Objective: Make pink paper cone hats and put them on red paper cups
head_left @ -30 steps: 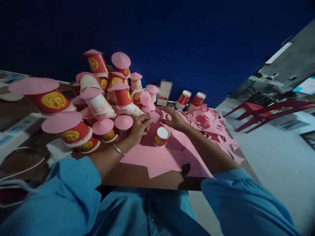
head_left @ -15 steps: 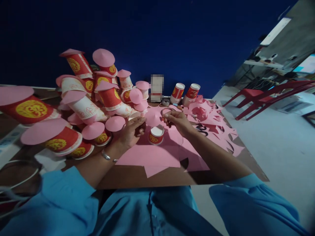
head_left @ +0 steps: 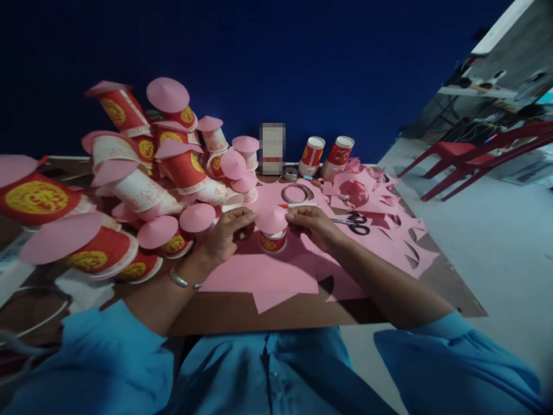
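Between my hands is a pink paper cone (head_left: 272, 220), right above a red paper cup (head_left: 272, 242) with a yellow print that stands upside down on pink paper (head_left: 259, 274). My left hand (head_left: 233, 229) pinches the cone's left edge. On the opposite edge, the fingertips of my right hand (head_left: 311, 223) are closed on it. The cone covers most of the cup's white top; I cannot tell whether it rests on it. Beyond the hands lie a red-capped marker (head_left: 302, 205) and a ring of tape (head_left: 298, 193). Scissors (head_left: 358, 223) with black handles lie right of my right hand.
Several cups with pink cone tops (head_left: 142, 190) are heaped at the left. Two stacks of cups (head_left: 311, 157) stand at the back by the blue wall (head_left: 276, 63). Cut pink scraps (head_left: 360, 190) cover the table's right side. A red chair (head_left: 453, 158) is beyond it.
The pink cone has come down over the cup's top, with both hands still holding its edges. The view has shifted slightly, and the marker and scissors show more fully.
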### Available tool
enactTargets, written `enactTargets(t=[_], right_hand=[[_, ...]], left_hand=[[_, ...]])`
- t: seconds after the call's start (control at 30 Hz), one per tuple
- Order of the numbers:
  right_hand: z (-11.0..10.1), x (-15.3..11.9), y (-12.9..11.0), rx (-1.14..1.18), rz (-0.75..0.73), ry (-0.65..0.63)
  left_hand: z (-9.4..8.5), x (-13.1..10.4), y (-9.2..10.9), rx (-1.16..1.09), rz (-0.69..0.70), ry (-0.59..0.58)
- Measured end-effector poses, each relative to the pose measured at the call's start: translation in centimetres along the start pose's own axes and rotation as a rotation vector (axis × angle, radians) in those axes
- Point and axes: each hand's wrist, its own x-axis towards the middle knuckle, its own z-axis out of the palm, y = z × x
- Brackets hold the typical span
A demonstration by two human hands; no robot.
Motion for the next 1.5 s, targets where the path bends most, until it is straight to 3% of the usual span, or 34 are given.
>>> enactTargets(t=[0.8,1.5], right_hand=[[-1.1,-0.3,2.0,0.058,0.094,-0.032],[-1.0,-0.4,2.6,0.152,0.145,-0.044]], left_hand=[[-0.4,0.7,-1.2,0.074,-0.166,-0.017],[-0.3,0.7,-1.3,0.023,-0.210,-0.036]])
